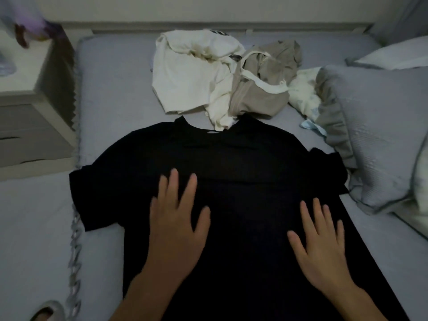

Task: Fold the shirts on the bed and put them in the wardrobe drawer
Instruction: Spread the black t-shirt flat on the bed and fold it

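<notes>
A black T-shirt (231, 163) lies spread flat on the grey bed (115, 89), collar away from me, both sleeves out to the sides. My left hand (176, 218) presses flat on its left chest area with fingers straight and spread. My right hand (322, 242) rests flat on the shirt's right side, fingers also straight. Beyond the collar lie a crumpled cream shirt (190, 72) and a beige shirt with white trim (261, 89), the two overlapping each other.
A pale bedside cabinet (30, 117) with drawers stands to the left of the bed. Grey pillows (375, 135) and a floral pillow (303, 91) crowd the right side. A slippered foot (47, 311) shows at the bottom left on the floor.
</notes>
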The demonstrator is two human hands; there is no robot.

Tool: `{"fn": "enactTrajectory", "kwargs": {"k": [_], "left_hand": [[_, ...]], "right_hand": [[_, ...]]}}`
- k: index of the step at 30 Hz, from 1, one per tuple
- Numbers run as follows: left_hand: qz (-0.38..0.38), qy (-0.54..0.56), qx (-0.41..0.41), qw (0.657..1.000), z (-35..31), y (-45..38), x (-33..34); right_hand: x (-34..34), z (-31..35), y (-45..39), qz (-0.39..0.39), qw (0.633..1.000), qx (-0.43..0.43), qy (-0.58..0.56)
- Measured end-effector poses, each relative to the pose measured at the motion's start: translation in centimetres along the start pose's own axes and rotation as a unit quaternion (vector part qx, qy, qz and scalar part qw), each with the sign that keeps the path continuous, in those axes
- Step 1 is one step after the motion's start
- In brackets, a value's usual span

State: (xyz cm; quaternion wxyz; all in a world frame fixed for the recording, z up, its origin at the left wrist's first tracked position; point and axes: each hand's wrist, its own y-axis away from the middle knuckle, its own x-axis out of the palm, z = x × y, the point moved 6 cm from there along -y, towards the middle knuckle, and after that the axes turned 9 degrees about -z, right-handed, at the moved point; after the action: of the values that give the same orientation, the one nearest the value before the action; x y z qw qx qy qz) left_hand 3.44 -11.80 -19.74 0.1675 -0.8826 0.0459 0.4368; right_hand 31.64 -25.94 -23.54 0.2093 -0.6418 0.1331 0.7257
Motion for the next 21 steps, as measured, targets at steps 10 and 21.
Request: {"fn": "enactTrajectory", "kwargs": {"k": [10, 21], "left_hand": [[0.24, -0.207, 0.003, 0.949, -0.5, 16.6, 2.4], [0.378, -0.222, -0.033, 0.898, -4.1, 21.3, 3.3]], "right_hand": [[-0.5, -6.9, 11.5, 0.089, 0.99, 0.101, 0.049], [-4.8, -9.4, 16.1, 0.098, 0.972, 0.214, 0.009]]}}
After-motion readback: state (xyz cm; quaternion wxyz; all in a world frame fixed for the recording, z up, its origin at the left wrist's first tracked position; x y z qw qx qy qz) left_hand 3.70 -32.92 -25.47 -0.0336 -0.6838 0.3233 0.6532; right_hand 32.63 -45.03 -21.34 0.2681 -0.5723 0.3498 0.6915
